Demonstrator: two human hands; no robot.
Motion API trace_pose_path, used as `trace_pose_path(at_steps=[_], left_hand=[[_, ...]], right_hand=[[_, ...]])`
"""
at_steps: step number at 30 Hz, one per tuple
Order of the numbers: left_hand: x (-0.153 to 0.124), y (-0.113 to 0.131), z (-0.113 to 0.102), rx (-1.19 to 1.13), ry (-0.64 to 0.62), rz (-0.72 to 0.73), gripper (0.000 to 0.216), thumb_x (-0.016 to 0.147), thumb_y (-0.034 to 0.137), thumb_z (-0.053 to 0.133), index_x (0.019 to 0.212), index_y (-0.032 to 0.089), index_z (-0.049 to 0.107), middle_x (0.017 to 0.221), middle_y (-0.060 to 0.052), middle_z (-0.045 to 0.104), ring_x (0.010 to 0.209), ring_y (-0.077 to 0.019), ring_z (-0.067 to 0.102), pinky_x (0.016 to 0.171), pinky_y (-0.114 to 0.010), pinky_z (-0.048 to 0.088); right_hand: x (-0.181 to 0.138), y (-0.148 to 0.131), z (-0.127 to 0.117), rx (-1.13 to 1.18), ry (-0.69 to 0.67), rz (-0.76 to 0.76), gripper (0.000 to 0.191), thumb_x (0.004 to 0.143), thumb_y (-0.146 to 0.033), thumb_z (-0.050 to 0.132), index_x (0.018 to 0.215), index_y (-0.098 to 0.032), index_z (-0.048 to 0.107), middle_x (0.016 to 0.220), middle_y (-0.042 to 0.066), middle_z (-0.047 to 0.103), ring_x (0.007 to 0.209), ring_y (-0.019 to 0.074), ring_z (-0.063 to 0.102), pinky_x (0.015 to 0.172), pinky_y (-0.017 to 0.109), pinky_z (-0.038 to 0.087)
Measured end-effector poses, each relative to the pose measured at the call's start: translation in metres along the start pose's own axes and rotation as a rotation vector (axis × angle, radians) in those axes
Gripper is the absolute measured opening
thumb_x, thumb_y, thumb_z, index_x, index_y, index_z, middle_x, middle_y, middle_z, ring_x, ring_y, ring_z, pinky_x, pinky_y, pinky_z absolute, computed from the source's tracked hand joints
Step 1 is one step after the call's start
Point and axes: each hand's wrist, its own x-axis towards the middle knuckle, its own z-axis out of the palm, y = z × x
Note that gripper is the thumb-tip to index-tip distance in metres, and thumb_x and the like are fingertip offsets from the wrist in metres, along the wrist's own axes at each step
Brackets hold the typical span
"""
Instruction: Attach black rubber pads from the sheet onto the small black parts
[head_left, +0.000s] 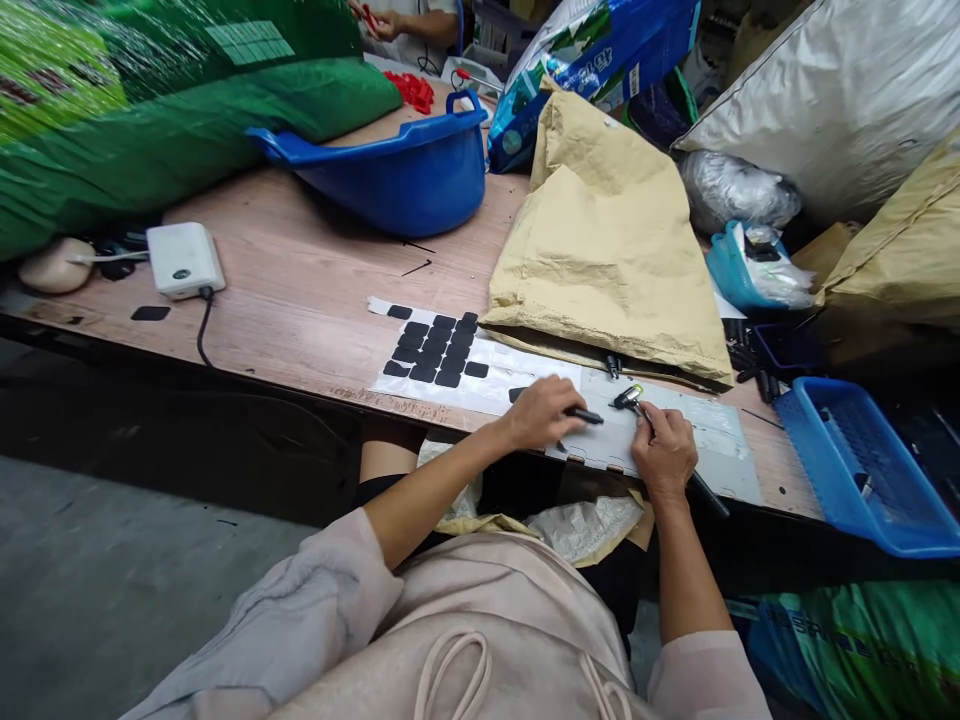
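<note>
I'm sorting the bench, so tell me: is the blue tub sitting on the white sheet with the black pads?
No, the blue tub stands on bare wood farther back, apart from the white sheet carrying the black pads.

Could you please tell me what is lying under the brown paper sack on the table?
A white sheet runs under the brown paper sack, and small black parts poke out at its edge; anything further under is covered.

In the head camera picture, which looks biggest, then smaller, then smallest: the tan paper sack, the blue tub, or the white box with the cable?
1. tan paper sack
2. blue tub, though it sits farther from the camera
3. white box, clearly smallest
</note>
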Motion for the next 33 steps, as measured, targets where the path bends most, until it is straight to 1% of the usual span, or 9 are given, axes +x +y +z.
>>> trace_pose_path(at_steps=[3, 5, 9, 14, 17, 20, 23, 28, 33], left_hand=[[-0.043, 0.020, 0.007, -0.120, -0.178, 0.159, 0.022, 0.100, 0.039, 0.064, 0.108, 0.020, 0.072, 0.099, -0.006, 0.075, 0.091, -0.0192, 0.067, 0.081, -0.030, 0.047], [-0.072, 0.028, 0.017, -0.105, -0.284, 0.166, 0.022, 0.098, 0.040, 0.068, 0.106, 0.020, 0.072, 0.097, -0.005, 0.076, 0.090, -0.0197, 0.069, 0.084, -0.031, 0.048], [-0.106, 0.022, 0.043, 0.015, -0.453, -0.101, 0.018, 0.095, 0.034, 0.069, 0.107, 0.020, 0.073, 0.101, -0.007, 0.078, 0.093, -0.0233, 0.073, 0.082, -0.032, 0.051], [-0.108, 0.010, 0.056, 0.135, -0.615, -0.496, 0.031, 0.097, 0.029, 0.062, 0.122, 0.017, 0.074, 0.115, -0.017, 0.077, 0.107, -0.0331, 0.074, 0.085, -0.039, 0.055], [-0.101, 0.021, 0.041, 0.050, -0.651, -0.467, 0.033, 0.093, 0.029, 0.066, 0.124, 0.019, 0.074, 0.117, -0.014, 0.077, 0.107, -0.0320, 0.074, 0.086, -0.037, 0.055], [-0.083, 0.040, 0.015, -0.237, -0.639, -0.260, 0.030, 0.091, 0.034, 0.072, 0.118, 0.023, 0.077, 0.104, -0.007, 0.079, 0.092, -0.0229, 0.074, 0.077, -0.028, 0.052], [-0.043, 0.049, -0.006, -0.433, -0.488, -0.197, 0.026, 0.093, 0.038, 0.069, 0.109, 0.020, 0.080, 0.093, -0.003, 0.079, 0.079, -0.0159, 0.071, 0.070, -0.023, 0.048], [0.058, 0.025, -0.006, -0.272, 0.005, -0.449, 0.023, 0.091, 0.027, 0.062, 0.101, 0.017, 0.080, 0.083, -0.003, 0.078, 0.074, -0.0163, 0.067, 0.067, -0.025, 0.048], [0.127, 0.007, 0.011, -0.122, 0.056, -0.661, 0.021, 0.087, 0.027, 0.064, 0.076, 0.016, 0.077, 0.077, -0.010, 0.077, 0.079, -0.0227, 0.071, 0.069, -0.029, 0.051]], right_hand=[[-0.001, 0.000, -0.001, -0.002, -0.002, -0.014, 0.028, 0.096, -0.025, 0.056, 0.115, -0.024, 0.076, 0.093, 0.006, 0.066, 0.086, 0.0221, 0.053, 0.079, 0.034, 0.042], [-0.001, 0.001, -0.001, 0.004, -0.009, -0.017, 0.027, 0.097, -0.025, 0.056, 0.115, -0.024, 0.076, 0.093, 0.006, 0.065, 0.086, 0.0220, 0.053, 0.078, 0.034, 0.042], [-0.001, 0.001, -0.001, -0.003, -0.018, -0.014, 0.027, 0.097, -0.026, 0.055, 0.115, -0.024, 0.075, 0.094, 0.007, 0.065, 0.087, 0.0223, 0.054, 0.077, 0.033, 0.041], [-0.001, 0.000, -0.001, -0.014, -0.013, -0.018, 0.027, 0.098, -0.026, 0.055, 0.115, -0.024, 0.076, 0.093, 0.007, 0.065, 0.087, 0.0222, 0.054, 0.078, 0.033, 0.041], [-0.002, -0.001, -0.001, -0.015, -0.016, -0.017, 0.027, 0.098, -0.026, 0.055, 0.115, -0.024, 0.076, 0.093, 0.006, 0.065, 0.087, 0.0218, 0.053, 0.078, 0.033, 0.041], [-0.002, -0.002, -0.001, -0.006, -0.031, 0.001, 0.028, 0.098, -0.025, 0.054, 0.116, -0.024, 0.075, 0.094, 0.006, 0.065, 0.087, 0.0216, 0.053, 0.079, 0.033, 0.041], [-0.003, -0.002, -0.001, -0.003, -0.029, 0.007, 0.028, 0.097, -0.026, 0.055, 0.115, -0.024, 0.075, 0.093, 0.006, 0.065, 0.086, 0.0215, 0.052, 0.079, 0.034, 0.041], [-0.004, -0.002, -0.003, 0.005, -0.015, -0.010, 0.028, 0.097, -0.025, 0.055, 0.115, -0.024, 0.075, 0.092, 0.006, 0.066, 0.085, 0.0216, 0.053, 0.078, 0.034, 0.042], [-0.005, -0.002, -0.006, -0.010, -0.032, -0.014, 0.027, 0.098, -0.025, 0.055, 0.115, -0.024, 0.075, 0.093, 0.006, 0.068, 0.085, 0.0214, 0.056, 0.082, 0.035, 0.044]])
